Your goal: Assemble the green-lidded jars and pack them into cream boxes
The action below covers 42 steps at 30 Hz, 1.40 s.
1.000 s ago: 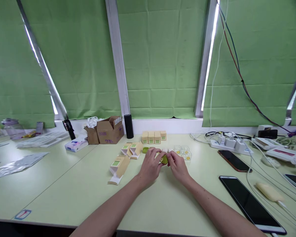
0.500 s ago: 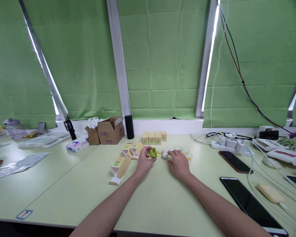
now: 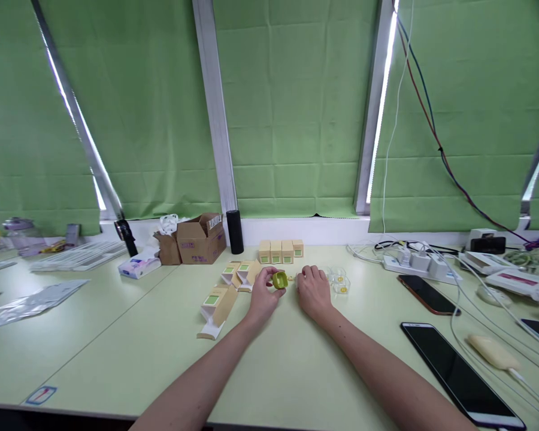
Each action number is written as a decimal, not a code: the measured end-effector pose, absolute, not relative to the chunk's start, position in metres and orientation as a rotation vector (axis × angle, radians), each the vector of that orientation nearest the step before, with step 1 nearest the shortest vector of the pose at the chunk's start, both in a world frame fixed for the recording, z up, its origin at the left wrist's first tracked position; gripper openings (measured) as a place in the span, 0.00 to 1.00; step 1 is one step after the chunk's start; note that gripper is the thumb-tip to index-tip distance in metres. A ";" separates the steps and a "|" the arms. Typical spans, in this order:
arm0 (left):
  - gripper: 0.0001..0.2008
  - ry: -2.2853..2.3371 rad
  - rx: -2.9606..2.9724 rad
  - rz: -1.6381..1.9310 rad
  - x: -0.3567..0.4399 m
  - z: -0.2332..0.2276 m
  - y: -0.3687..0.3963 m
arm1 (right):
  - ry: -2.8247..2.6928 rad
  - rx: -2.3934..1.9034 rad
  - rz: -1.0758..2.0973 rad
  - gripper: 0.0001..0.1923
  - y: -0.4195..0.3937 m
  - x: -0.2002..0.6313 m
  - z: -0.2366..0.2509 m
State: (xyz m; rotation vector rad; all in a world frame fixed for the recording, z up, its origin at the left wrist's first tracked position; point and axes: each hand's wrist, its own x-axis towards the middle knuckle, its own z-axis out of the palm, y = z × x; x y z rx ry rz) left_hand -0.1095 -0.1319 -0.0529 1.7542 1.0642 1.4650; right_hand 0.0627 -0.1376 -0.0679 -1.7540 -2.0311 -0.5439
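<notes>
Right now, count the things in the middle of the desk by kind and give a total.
Upright closed small boxes: 4
Open flat boxes: 3
Clear plastic cases: 2
Green cap in left hand: 1
Total: 10

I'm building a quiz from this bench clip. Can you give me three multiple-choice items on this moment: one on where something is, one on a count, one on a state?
1. Where does the row of small closed boxes stand?
A. Near the table's front edge
B. Behind the hands, toward the window
C. On the large black phone

2. How many boxes are in that row?
A. Two
B. Four
C. Seven

3. What is the left hand doing?
A. Lying flat on the table
B. Pinching a small green piece in its fingertips
C. Holding a phone

Answers:
1 B, the row stands past both hands, toward the window.
2 B, four tan boxes with green labels stand side by side.
3 B, the green piece sits between the left fingertips, while the right hand rests palm down beside it.
</notes>
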 end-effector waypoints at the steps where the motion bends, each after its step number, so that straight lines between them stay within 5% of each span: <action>1: 0.23 1.057 1.755 1.470 -0.110 -0.053 -0.131 | -2.017 -1.739 -0.521 0.11 -0.138 0.063 -0.069; 4: 0.23 1.050 1.754 1.517 -0.110 -0.055 -0.130 | -1.869 -1.626 -0.302 0.11 -0.139 0.067 -0.069; 7: 0.23 1.071 1.739 1.571 -0.110 -0.055 -0.128 | -1.454 -1.377 0.255 0.07 -0.137 0.072 -0.068; 10: 0.24 1.062 1.732 1.584 -0.110 -0.054 -0.129 | -1.154 -1.195 0.660 0.16 -0.136 0.076 -0.068; 14: 0.23 1.017 1.756 1.576 -0.109 -0.054 -0.131 | -1.067 -1.107 0.880 0.26 -0.146 0.078 -0.073; 20: 0.24 0.980 1.810 1.536 -0.109 -0.057 -0.132 | -0.863 -0.780 1.270 0.21 -0.167 0.077 -0.066; 32: 0.23 0.963 1.815 1.512 -0.107 -0.054 -0.139 | -0.849 -0.633 1.267 0.28 -0.176 0.070 -0.055; 42: 0.24 1.046 1.829 1.484 -0.107 -0.054 -0.140 | -0.942 -0.976 1.115 0.21 -0.166 0.075 -0.068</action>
